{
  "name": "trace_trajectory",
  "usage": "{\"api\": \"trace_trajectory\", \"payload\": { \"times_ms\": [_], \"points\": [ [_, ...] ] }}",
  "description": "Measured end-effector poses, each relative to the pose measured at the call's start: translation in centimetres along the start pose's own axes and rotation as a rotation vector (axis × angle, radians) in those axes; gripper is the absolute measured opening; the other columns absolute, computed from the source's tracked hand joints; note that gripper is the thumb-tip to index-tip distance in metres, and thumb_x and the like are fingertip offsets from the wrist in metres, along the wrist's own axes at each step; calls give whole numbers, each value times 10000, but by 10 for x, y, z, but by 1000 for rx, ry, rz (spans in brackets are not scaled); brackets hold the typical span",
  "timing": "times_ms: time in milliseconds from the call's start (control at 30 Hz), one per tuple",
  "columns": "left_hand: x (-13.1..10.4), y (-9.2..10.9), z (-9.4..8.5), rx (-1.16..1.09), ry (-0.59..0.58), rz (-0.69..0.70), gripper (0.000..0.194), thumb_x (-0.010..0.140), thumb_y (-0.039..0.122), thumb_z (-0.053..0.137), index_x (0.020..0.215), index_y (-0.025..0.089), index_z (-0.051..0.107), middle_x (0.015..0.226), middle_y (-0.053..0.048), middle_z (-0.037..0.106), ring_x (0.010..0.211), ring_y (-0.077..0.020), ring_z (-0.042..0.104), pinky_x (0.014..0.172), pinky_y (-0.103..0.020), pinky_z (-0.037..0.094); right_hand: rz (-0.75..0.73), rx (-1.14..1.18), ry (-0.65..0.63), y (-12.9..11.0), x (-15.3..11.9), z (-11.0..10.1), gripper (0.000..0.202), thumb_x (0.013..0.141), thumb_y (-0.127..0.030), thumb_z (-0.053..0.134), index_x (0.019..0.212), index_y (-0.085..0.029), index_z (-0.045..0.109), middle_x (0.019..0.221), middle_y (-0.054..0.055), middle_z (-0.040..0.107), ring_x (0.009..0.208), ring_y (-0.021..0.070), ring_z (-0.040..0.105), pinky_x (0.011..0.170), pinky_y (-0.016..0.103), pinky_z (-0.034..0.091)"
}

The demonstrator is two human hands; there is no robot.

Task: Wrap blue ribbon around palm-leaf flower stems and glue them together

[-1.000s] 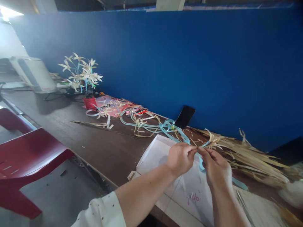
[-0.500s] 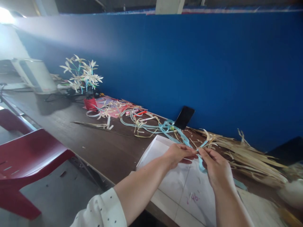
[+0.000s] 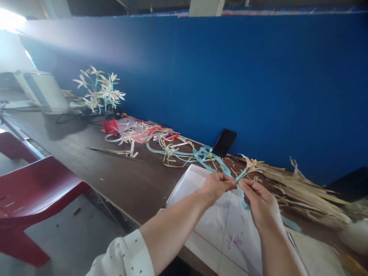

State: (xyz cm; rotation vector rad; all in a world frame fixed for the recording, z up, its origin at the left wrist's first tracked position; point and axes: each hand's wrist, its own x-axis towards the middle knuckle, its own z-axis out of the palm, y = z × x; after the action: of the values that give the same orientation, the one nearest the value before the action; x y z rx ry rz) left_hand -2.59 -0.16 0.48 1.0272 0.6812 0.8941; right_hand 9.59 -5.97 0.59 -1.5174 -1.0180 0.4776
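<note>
My left hand [image 3: 217, 187] pinches the lower end of a pale dried-leaf flower's stem, thumb against fingers. The flower [image 3: 250, 164] points up and away, its stem [image 3: 243, 173] wrapped in light blue ribbon. Close beside it, my right hand [image 3: 260, 199] is closed with thumb and forefinger at the same spot, on the blue ribbon [image 3: 245, 203], whose loose part hangs below the fingertips. The exact pinch point is partly hidden by the fingers. Beneath both hands lies a white box lid or paper [image 3: 209, 218] with pink handwriting.
More blue ribbon [image 3: 205, 153] lies coiled behind the hands near a black phone [image 3: 224, 142] leaning on the blue partition [image 3: 258, 76]. Dried leaf strips [image 3: 304, 184] spread at right. A red pot [image 3: 110, 125] of finished flowers, a white kettle [image 3: 47, 92] and a red chair [image 3: 43, 188] are leftward.
The flower and its stem have turned slightly, now standing more upright between the fingertips. Both hands stay close together in nearly the same place.
</note>
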Motion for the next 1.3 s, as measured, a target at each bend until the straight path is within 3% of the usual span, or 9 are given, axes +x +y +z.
{"api": "trace_trajectory", "payload": {
  "times_ms": [167,467,833,1067,1300],
  "points": [
    [-1,0,4,31,101,21,143,646,216,686,662,113,588,605,4,585,570,-70,498,592,-217,395,11,-125,39,-8,-4,1,431,667,-495,677,924,-150,708,512,-2,560,508,156,520,470,252,385],
    [4,-12,6,131,181,109,134,662,246,671,695,129,614,607,12,593,543,-73,489,557,-212,389,-149,-286,56,-13,-6,3,350,704,-465,629,884,-177,712,795,60,698,767,239,621,690,318,456],
    [-7,-5,11,301,269,163,142,688,275,645,672,138,612,604,15,574,583,-91,499,554,-215,381,-217,-370,131,-18,-13,12,362,725,-502,597,857,-184,710,838,73,700,800,247,627,740,323,447],
    [-8,-16,11,451,330,367,130,745,281,579,708,164,624,704,-1,620,674,-119,544,626,-241,426,-211,-388,152,-21,-17,14,332,723,-402,577,944,-187,703,838,76,700,751,248,617,683,324,448],
    [-12,-16,11,656,385,616,110,762,183,532,681,168,604,702,-11,594,708,-125,523,663,-251,416,-232,-397,250,-26,-17,17,360,713,-505,617,840,-182,710,827,67,692,791,236,615,709,295,431]
  ]
}}
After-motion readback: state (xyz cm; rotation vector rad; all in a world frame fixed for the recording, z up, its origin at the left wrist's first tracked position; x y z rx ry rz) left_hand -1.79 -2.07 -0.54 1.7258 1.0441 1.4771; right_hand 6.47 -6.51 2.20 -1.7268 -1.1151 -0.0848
